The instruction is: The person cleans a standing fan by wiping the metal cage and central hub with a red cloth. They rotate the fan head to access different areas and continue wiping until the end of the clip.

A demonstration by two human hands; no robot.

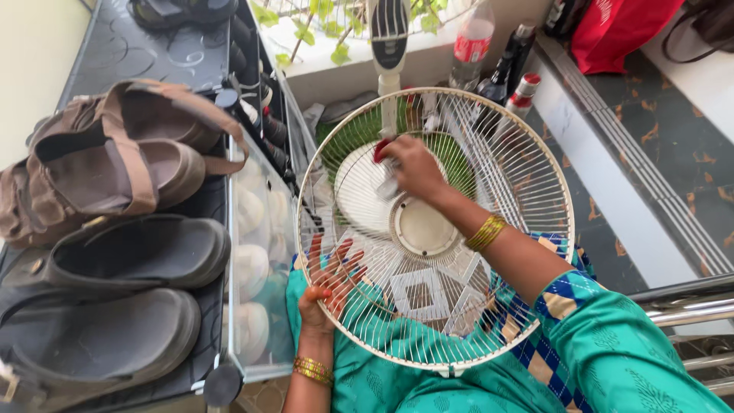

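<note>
I hold a round white wire fan grille [489, 153] tilted across my lap. My left hand [327, 281] props it from behind at its lower left edge, fingers spread against the wires. My right hand [413, 168] presses a small cloth [387, 186] onto the spokes above the centre disc [422, 226], fingers clenched on it. Brown sandals [122, 153] and black shoes [130, 252] sit on the rack at my left.
</note>
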